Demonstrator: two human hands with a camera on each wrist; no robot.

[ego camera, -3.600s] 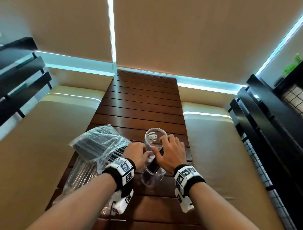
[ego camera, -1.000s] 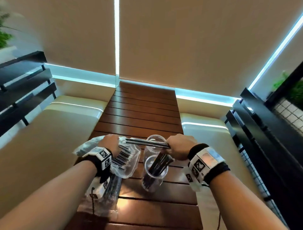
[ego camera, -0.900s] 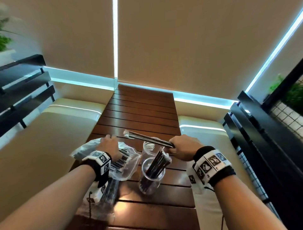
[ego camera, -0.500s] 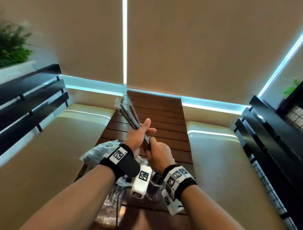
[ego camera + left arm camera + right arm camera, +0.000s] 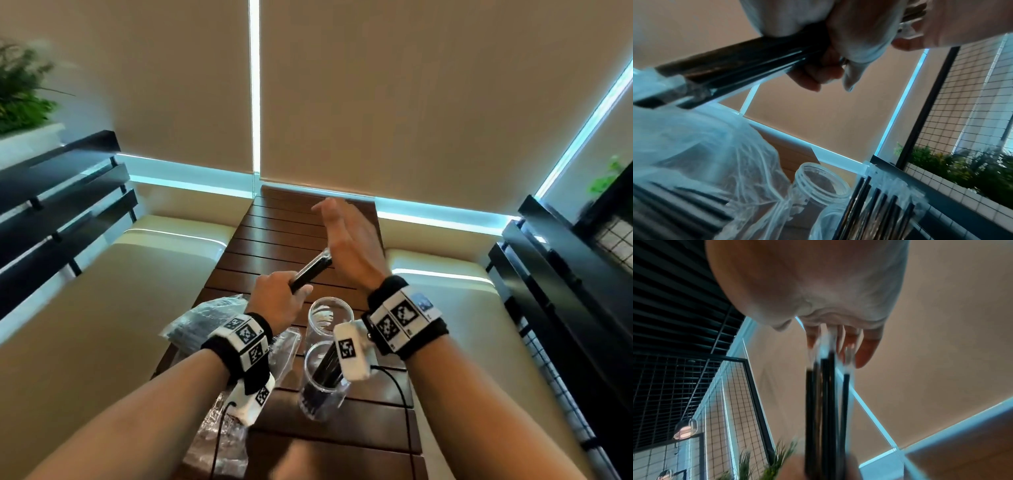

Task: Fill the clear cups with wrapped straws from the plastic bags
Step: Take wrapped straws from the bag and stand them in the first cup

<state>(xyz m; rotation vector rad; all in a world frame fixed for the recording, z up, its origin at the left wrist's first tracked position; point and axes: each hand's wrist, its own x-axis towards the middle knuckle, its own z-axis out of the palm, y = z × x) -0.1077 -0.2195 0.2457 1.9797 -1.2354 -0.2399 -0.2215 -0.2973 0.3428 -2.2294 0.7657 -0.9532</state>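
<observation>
Above the table our left hand grips a bundle of straws, its far end butting against the flat, open palm of our right hand. Below stand two cups; the nearer cup holds straws, beside the bags.

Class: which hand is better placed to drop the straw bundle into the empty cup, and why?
Left. The left hand already grips the straws just above the empty cup; the right hand is open, only touching their ends.

Black wrapped straws — bundled, tilted.
</observation>
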